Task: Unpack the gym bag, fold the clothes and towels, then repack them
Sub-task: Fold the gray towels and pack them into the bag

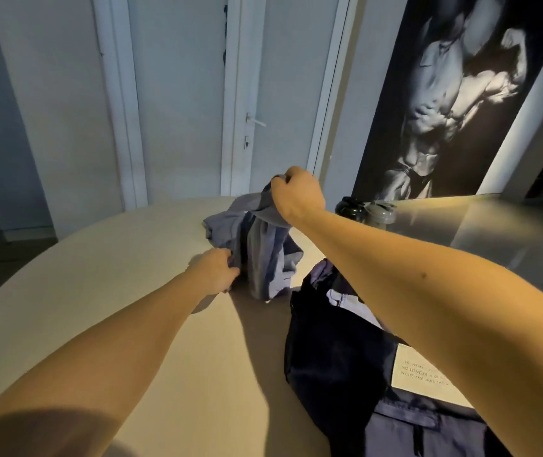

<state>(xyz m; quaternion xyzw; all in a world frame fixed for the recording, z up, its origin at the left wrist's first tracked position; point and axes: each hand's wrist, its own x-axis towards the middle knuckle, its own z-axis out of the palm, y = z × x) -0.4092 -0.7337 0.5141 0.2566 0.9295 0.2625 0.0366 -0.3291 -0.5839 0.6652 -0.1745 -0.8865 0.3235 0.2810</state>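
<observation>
The right hand (298,196) grips the top of a lilac garment (263,258), lifted over the far middle of the worktop (98,291); the left hand (217,270) pinches its lower edge. Near right, the dark gym bag (333,357) bears a pale label (422,374) reading partly "NO LONGER".

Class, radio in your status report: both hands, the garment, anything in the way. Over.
Right hand grips garment by its top, held high. Left hand pinches its side. Bag lies at near right; bottles behind, not blocking.
</observation>
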